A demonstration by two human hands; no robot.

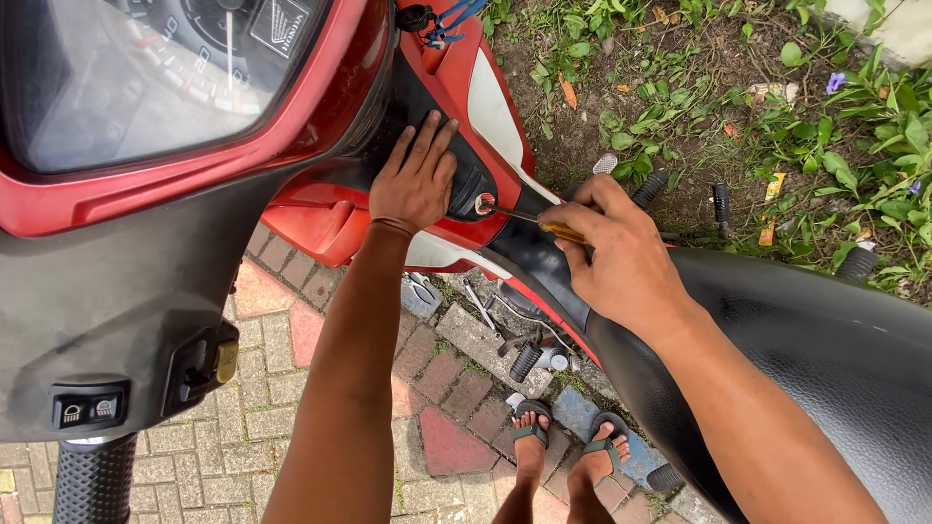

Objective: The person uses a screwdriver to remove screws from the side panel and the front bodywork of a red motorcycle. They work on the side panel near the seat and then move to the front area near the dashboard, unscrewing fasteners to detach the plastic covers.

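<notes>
Screwdriver (pixel 544 224): a slim metal shaft with an amber handle, lying near the centre of the frame, its tip set in a round fastener (pixel 483 204) on the scooter's black inner panel (pixel 466 180).
Right hand (pixel 621 257): closed around the screwdriver's handle, fingers curled over it, wrist coming in from the lower right.
Left hand (pixel 416 180): flat and open, palm pressed on the black panel just left of the fastener, holding nothing.
Risk, slip: the shaft meets the fastener at a low slant, so I judge the tip could ride out and skid across the panel towards the left hand's fingers, which lie just beside it.
Risk, loss: a loosened fastener could drop from the sloping panel to the paving (pixel 447 388) or into the weeds (pixel 835 116) at upper right, where small parts would be hard to find.
Materials: glossy red bodywork (pixel 320 218) with a white stripe, matt black plastic, a smooth black seat (pixel 825 340) at lower right, a ribbed rubber grip (pixel 92 480) at lower left.
Ground: rough red and grey brick pavers with moss in the joints; tools (pixel 481 306) lie on them below the scooter.
Feet: in green sandals (pixel 568 442), bottom centre.
</notes>
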